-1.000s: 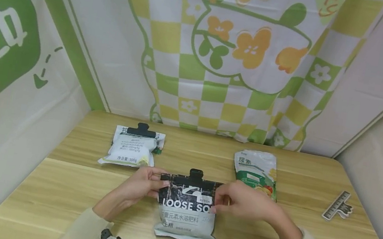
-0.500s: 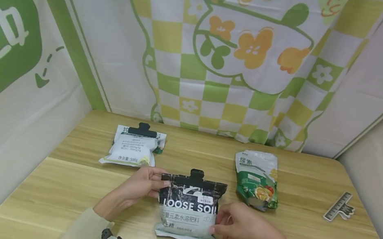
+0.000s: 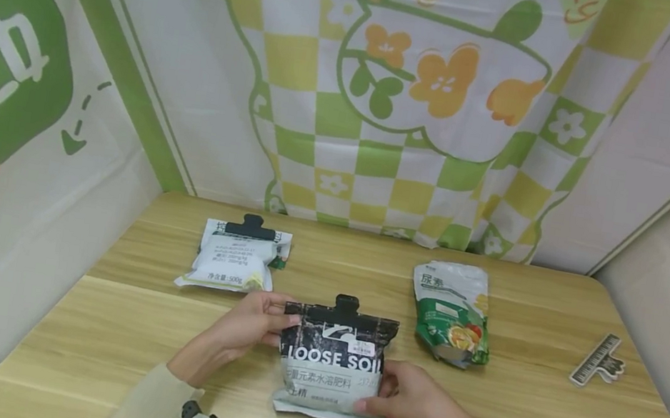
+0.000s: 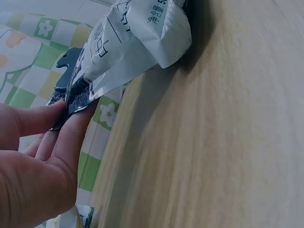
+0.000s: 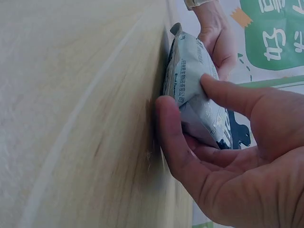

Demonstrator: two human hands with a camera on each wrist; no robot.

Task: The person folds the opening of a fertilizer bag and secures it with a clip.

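Observation:
A black and grey fertilizer bag (image 3: 330, 374) marked "LOOSE SOIL" is in front of the person, with a black clip (image 3: 346, 306) along its top edge. The left hand (image 3: 246, 326) pinches the bag's upper left corner between thumb and fingers; the left wrist view shows the thumb on one face and the fingers behind. At the bag's lower right side the right hand (image 3: 410, 399) grips it, thumb on the front. In the right wrist view the fingers (image 5: 173, 137) curl under and behind the bag.
On the wooden table (image 3: 113, 342), a white bag (image 3: 232, 262) closed with a black clip (image 3: 250, 227) lies at the back left. A green and white pouch (image 3: 451, 313) lies at the back right, and a piano-key patterned clip (image 3: 598, 362) farther right. A fabric curtain (image 3: 354, 168) hangs behind.
The right hand has slid from the bag's upper right corner down its right side and now grips it low, uncovering the pouch behind. The left hand keeps its pinch.

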